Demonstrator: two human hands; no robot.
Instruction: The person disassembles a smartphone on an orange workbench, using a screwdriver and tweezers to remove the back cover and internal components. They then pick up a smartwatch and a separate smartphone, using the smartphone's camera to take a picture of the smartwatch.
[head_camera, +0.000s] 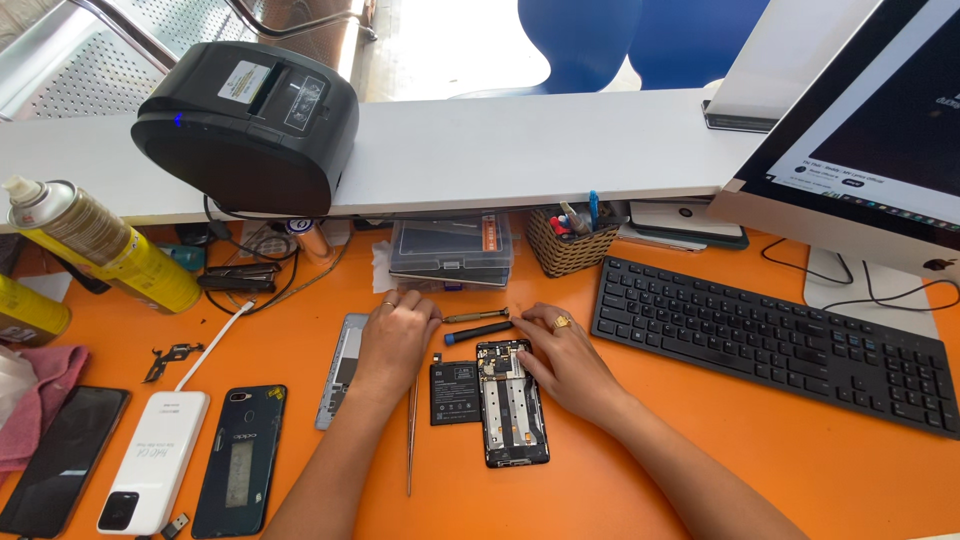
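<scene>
1. Nearest the camera, both my forearms reach forward over the orange table (760, 440).
2. Between my hands lies an opened smartphone (513, 403), back cover off, its inner frame and boards exposed.
3. Just beside its left edge lies a black phone battery (454, 393), flat on the table.
4. My right hand (562, 362) rests at the phone's upper right corner; its grip is pressed down on the phone's top edge, fingers together.
5. My left hand (397, 335) lies palm down left of the battery; fingers are curled toward a small screwdriver (476, 316), but I cannot tell whether they pinch it.
6. A second tool with a black handle and blue tip (478, 332) lies just below the screwdriver, between both hands.
7. Thin metal tweezers (411, 435) lie along my left wrist.
8. A grey phone cover (343, 368) lies left of my left hand.
9. Further left: a dark green phone (241, 458), a white power bank (155, 460), a black phone (62, 458).
10. A black keyboard (770, 340) sits to the right; a wicker pen basket (570, 243) and a clear parts box (452, 248) stand behind.
</scene>
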